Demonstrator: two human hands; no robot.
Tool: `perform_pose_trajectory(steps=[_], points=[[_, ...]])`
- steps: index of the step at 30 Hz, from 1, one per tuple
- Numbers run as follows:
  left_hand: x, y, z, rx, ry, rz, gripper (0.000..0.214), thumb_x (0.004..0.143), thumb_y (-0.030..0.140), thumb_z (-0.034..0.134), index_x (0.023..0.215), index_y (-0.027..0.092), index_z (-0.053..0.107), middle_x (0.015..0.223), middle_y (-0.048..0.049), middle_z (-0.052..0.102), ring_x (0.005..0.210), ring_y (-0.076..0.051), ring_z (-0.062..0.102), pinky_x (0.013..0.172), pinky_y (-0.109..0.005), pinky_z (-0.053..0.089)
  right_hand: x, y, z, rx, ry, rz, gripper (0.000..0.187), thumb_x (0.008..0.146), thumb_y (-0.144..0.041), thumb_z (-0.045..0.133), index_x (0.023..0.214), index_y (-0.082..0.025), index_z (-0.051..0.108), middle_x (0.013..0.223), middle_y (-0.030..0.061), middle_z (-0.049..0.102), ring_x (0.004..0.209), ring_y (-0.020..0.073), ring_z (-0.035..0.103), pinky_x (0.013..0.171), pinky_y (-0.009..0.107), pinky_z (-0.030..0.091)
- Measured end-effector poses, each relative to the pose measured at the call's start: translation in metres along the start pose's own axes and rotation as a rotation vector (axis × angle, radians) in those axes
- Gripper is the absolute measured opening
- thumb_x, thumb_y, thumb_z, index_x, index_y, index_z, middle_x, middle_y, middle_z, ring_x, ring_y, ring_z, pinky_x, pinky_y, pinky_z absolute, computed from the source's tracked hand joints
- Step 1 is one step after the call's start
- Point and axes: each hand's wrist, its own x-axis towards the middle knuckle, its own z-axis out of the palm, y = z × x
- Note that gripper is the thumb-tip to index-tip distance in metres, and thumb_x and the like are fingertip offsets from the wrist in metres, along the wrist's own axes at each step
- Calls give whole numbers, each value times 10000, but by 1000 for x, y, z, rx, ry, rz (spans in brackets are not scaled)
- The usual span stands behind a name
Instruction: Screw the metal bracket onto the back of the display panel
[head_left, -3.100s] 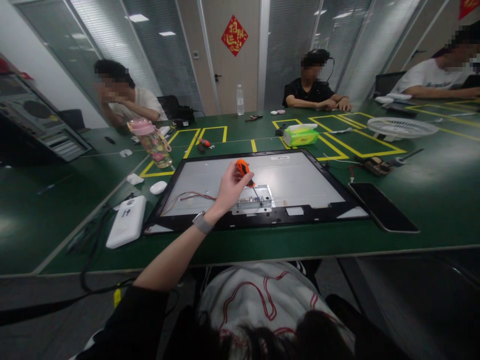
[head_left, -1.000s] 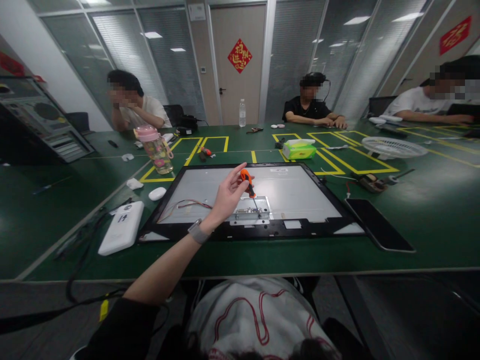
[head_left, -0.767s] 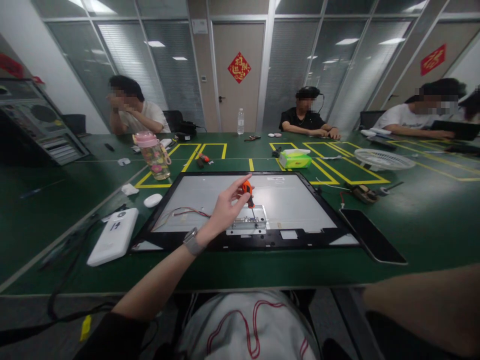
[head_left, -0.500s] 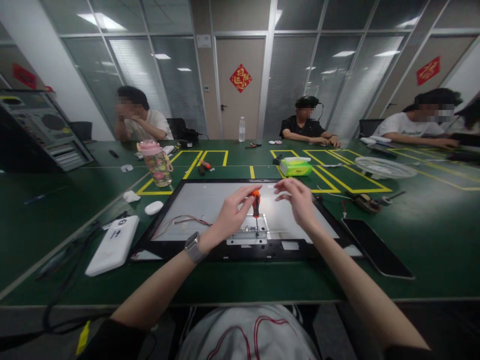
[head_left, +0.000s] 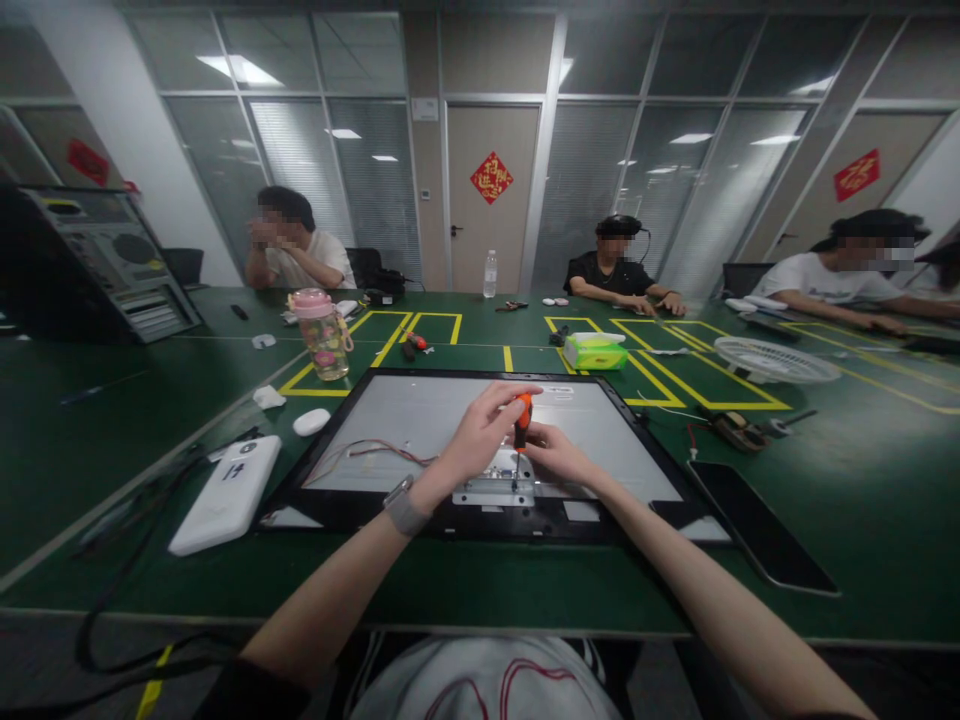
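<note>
Screwdriver [head_left: 523, 428] stands upright on a bracket [head_left: 487, 497], pinched by the left hand's [head_left: 484, 435] fingers. The right hand's [head_left: 564, 456] fingers curl alongside, grip unclear.

both hands [head_left: 480, 432] flank an upright orange screwdriver [head_left: 523, 418].

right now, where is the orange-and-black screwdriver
In the head view, just right of centre: the left hand holds the orange-and-black screwdriver, tip down at the metal bracket, the right hand close by.
</note>
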Motion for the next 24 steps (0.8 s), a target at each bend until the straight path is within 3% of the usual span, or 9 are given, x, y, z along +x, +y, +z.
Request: perform_pose_trajectory(steps=[4,7,10,13,16,19,24], points=[[1,4,3,-45,-64,-35,241,913,300,531,1059,179,679,972,-66,650,874,-167,615,766,-280,512,-5,-2,-11,-159,-135,-25,332,822,-383,600,1053,-167,703,1005,62,721,946,267,636,916,417,460],[-6,1,7,47,84,-1,166,848,283,628,966,184,690,963,-51,613,850,-144,593,730,-244,509,-6,0,-17,-191,-191,-19,369,837,-430,588,1080,-177,702,1068,61,717,1004,270,624,932,409,453],[-14,-2,5,104,171,44,159,840,290,639,961,199,688,963,-48,584,875,-142,576,744,-241,511,-7,1,-17,-208,-188,-10,391,852,-443,574,1136,-196,684,1141,55,703,1053,267,616,964,407,437],[-18,-5,-1,57,139,42,230,909,286,521,1061,198,671,1040,-72,602,956,-166,580,804,-279,514,-7,4,-15,-208,-174,-21,420,861,-434,567,1200,-202,654,1195,58,686,1062,263,620,968,404,437],[-18,-8,-5,-98,110,11,287,933,271,461,1140,177,635,1008,-74,633,912,-164,611,824,-310,516,-7,6,-14,-226,-158,-17,439,858,-432,571,1223,-198,641,1217,68,679,1064,270,624,962,414,442],[-18,-11,-2,-148,132,-15,269,907,278,527,1126,167,638,959,-65,640,871,-155,615,809,-296,513,-8,5,-14,-223,-165,-26,430,864,-427,566,1227,-209,638,1242,60,667,1106,273,613,990,421,429],[-20,-15,7,-25,227,22,191,836,295,653,1000,200,679,956,-41,575,835,-125,566,725,-222,493,-10,1,-14,-239,-153,-12,425,861,-441,567,1201,-201,653,1231,65,673,1113,286,615,1006,442,425]])
